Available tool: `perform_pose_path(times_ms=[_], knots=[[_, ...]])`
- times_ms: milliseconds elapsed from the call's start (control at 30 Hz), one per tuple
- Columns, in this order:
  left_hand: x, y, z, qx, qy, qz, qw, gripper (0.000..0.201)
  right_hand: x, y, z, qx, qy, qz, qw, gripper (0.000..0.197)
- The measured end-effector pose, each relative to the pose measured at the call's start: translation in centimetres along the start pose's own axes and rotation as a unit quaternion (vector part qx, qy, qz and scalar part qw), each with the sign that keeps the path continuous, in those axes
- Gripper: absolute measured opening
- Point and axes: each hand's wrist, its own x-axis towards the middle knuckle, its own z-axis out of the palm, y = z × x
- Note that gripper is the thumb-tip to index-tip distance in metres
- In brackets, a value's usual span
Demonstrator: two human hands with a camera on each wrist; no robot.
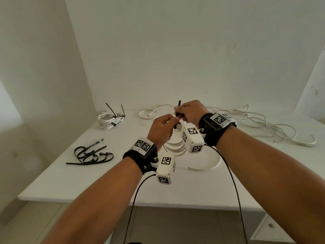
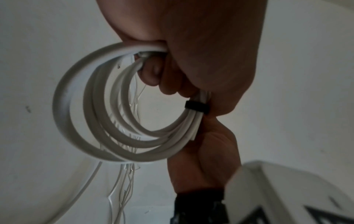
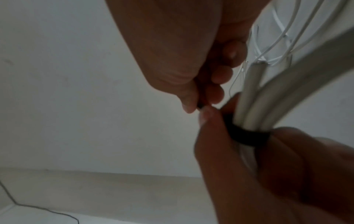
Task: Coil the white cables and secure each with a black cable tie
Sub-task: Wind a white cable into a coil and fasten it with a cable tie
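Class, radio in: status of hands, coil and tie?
Left hand holds coil; right hand pinches black tie, wrapped round it. Nothing in the way.

No words, brand names or numbers can be read anywhere — the only signs are black-and-white square coded markers. Two sit side by side on the white plate (image 1: 142,146) strapped over the left wrist, with tiny characters along its edge, too small to make out. More of them stand on the faces of the white box (image 1: 165,170) hanging under that wrist. Another is on the plate (image 1: 220,119) over the right wrist, and others are on the faces of the white box (image 1: 192,140) below that wrist — part of one such marker shows, blurred, at the lower right corner of the left wrist view
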Motion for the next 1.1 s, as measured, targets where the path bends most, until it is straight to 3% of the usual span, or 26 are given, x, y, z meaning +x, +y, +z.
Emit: perform_pose_path(times_ms=[200, 300, 367, 433, 533, 600, 700, 867, 1000, 1100], knots=[[-0.2, -0.7, -2.8, 0.032, -0.016, -0.041, 0.999, 0.032, 0.3, -0.1, 2.1, 0.011, -0.039, 0.003, 0.999, 0.028], [0.6, -1.2, -5.5, 0.043, 0.013, -0.059, 0.997, 0.031, 0.7, 0.3, 4.2, 0.084, -0.081, 0.061, 0.991, 0.028], [1.5, -1.4, -7.9, 0.048, 0.040, -0.066, 0.996, 0.027, 1.4, 1.1, 6.0, 0.071, -0.103, 0.110, 0.986, 0.025], [2.5, -1.3, -10.4, 0.043, 0.070, -0.064, 0.995, 0.029, 2.2, 2.3, 8.2, -0.054, -0.148, 0.122, 0.980, 0.025], [4.3, -1.4, -14.2, 0.112, 0.115, -0.048, 0.986, 0.034, 3.1, 4.0, 12.2, -0.337, -0.210, 0.063, 0.916, 0.038], [5.4, -1.5, -16.4, 0.214, 0.119, -0.036, 0.969, 0.032, 3.2, 4.6, 14.5, -0.416, -0.205, 0.027, 0.885, 0.050], [7.1, -1.6, -19.6, 0.322, 0.103, -0.040, 0.940, 0.031, 3.7, 5.4, 16.9, -0.417, -0.204, 0.035, 0.885, 0.086], [10.7, -0.9, -22.9, 0.516, 0.106, -0.063, 0.847, 0.047, 4.8, 5.9, 18.3, -0.438, -0.227, 0.065, 0.868, 0.134], [14.1, -0.1, -23.6, 0.579, 0.113, -0.063, 0.805, 0.042, 5.4, 6.6, 18.6, -0.442, -0.250, 0.080, 0.858, 0.148], [16.6, -0.1, -23.6, 0.580, 0.107, -0.066, 0.804, 0.031, 5.5, 6.9, 18.5, -0.436, -0.262, 0.085, 0.857, 0.151]])
